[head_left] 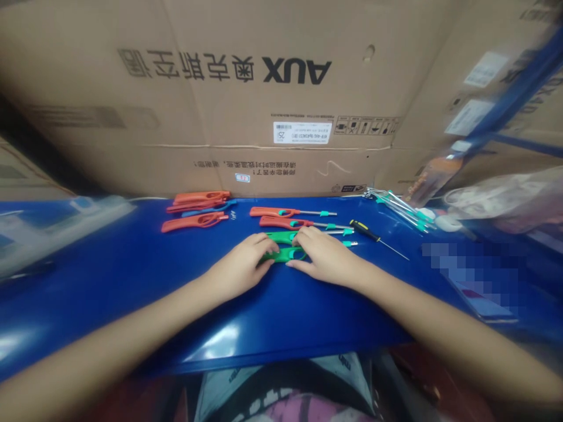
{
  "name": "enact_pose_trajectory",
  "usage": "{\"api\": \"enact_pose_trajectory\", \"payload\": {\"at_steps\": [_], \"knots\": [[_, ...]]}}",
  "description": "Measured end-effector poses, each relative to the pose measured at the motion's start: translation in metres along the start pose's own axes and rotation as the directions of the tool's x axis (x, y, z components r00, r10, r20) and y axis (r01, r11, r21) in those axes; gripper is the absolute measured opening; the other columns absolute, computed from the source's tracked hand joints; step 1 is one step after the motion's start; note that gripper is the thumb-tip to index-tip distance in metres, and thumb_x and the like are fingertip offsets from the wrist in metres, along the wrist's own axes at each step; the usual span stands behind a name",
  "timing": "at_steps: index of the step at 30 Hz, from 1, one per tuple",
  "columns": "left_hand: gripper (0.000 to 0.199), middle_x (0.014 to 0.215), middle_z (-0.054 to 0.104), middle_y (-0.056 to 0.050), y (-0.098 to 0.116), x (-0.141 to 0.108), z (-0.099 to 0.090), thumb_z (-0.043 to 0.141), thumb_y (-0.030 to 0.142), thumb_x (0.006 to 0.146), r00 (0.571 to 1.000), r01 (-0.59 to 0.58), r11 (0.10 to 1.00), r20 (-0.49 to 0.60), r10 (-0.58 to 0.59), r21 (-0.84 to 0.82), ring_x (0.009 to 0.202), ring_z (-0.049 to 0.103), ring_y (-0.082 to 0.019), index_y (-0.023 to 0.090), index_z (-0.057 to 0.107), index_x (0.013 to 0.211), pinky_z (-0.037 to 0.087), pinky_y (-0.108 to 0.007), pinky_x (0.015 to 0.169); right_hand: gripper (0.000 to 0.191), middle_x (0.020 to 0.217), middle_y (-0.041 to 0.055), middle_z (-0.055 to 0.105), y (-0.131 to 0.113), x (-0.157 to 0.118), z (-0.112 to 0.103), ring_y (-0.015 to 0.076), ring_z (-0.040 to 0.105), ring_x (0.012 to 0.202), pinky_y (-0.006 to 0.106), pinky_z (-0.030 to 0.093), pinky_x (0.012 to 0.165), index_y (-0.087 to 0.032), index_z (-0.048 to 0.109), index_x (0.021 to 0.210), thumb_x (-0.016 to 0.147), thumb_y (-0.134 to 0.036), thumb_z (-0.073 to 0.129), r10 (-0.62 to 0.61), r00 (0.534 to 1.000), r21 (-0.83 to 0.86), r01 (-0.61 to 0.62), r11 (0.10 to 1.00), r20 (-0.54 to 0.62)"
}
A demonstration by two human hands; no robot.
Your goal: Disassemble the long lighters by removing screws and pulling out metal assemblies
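Observation:
Two green long-nosed lighters lie side by side at the middle of the table, nozzles to the right. My left hand (246, 264) is closed round the handle end of the nearer green lighter (285, 254). Its front part, by the trigger guard, is between the thumb and fingers of my right hand (328, 255). Just behind it, the farther green lighter (281, 237) is partly covered by my fingertips. Beyond are two orange lighters, a nearer orange lighter (281, 222) and a farther orange lighter (269, 211), with metal nozzles and teal pieces.
At the back left lie several orange handle shells (185, 224) beside small metal bits (233, 215). A black-and-yellow screwdriver (367, 231) rests to the right, near a bundle of metal nozzle rods (402, 210). Large cardboard boxes (246, 117) wall off the back of the blue table (176, 316).

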State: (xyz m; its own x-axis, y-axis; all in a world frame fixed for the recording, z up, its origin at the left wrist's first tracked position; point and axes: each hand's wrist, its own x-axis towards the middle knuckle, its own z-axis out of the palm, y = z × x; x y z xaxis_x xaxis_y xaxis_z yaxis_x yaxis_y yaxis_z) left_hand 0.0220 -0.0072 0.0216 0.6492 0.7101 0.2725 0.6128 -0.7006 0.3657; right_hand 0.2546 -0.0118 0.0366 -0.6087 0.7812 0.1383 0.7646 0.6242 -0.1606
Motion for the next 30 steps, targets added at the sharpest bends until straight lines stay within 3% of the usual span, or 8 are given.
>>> {"api": "enact_pose_trajectory", "payload": {"at_steps": [7,16,21,25,30], "knots": [[0.017,0.107,0.061,-0.008,0.001,0.000,0.001,0.065,0.021,0.089,0.999,0.000,0.999,0.053,-0.002,0.050,0.101,0.059,-0.026,0.019,0.059,0.104,0.052,-0.043,0.089,0.036,0.110,0.0190,0.065,-0.012,0.012,-0.008,0.0316,0.060,0.109,0.041,0.049,0.092,-0.008,0.063,0.107,0.088,-0.038,0.073,0.074,0.982,-0.032,-0.069,0.997,0.173],[0.009,0.108,0.059,-0.014,0.017,-0.003,0.003,0.057,0.016,0.094,0.987,0.069,0.975,0.125,-0.097,0.211,0.100,0.055,-0.029,0.013,0.058,0.102,0.051,-0.046,0.089,0.029,0.100,0.0172,0.071,-0.023,0.025,-0.021,0.0307,0.068,0.095,0.037,0.051,0.081,-0.010,0.069,0.095,0.085,-0.037,0.076,0.073,0.957,-0.117,-0.041,0.992,0.281],[0.012,0.109,0.058,-0.015,0.025,-0.007,0.002,0.050,0.012,0.094,0.985,0.103,0.949,0.104,-0.140,0.299,0.098,0.053,-0.030,0.012,0.058,0.103,0.051,-0.047,0.087,0.036,0.107,0.0200,0.068,-0.020,0.014,-0.006,0.0327,0.064,0.103,0.041,0.050,0.089,-0.006,0.065,0.106,0.087,-0.036,0.073,-0.009,0.987,-0.106,0.026,0.994,0.159],[0.012,0.108,0.058,-0.015,0.024,-0.010,0.003,0.055,0.017,0.094,0.989,0.079,0.960,0.097,-0.108,0.268,0.100,0.054,-0.030,0.012,0.057,0.105,0.052,-0.047,0.088,0.034,0.104,0.0176,0.064,-0.012,0.005,0.011,0.0310,0.061,0.099,0.042,0.052,0.084,-0.008,0.062,0.103,0.089,-0.039,0.067,-0.093,0.995,-0.101,0.095,0.990,0.028],[0.009,0.103,0.057,-0.013,0.020,-0.012,0.008,0.055,0.018,0.095,0.994,0.053,0.966,0.075,-0.074,0.251,0.098,0.055,-0.030,0.015,0.056,0.103,0.052,-0.047,0.087,0.033,0.098,0.0133,0.062,-0.012,0.002,0.013,0.0279,0.060,0.091,0.040,0.052,0.077,-0.012,0.060,0.099,0.090,-0.044,0.066,-0.036,0.998,-0.090,0.040,0.995,0.044]]}}
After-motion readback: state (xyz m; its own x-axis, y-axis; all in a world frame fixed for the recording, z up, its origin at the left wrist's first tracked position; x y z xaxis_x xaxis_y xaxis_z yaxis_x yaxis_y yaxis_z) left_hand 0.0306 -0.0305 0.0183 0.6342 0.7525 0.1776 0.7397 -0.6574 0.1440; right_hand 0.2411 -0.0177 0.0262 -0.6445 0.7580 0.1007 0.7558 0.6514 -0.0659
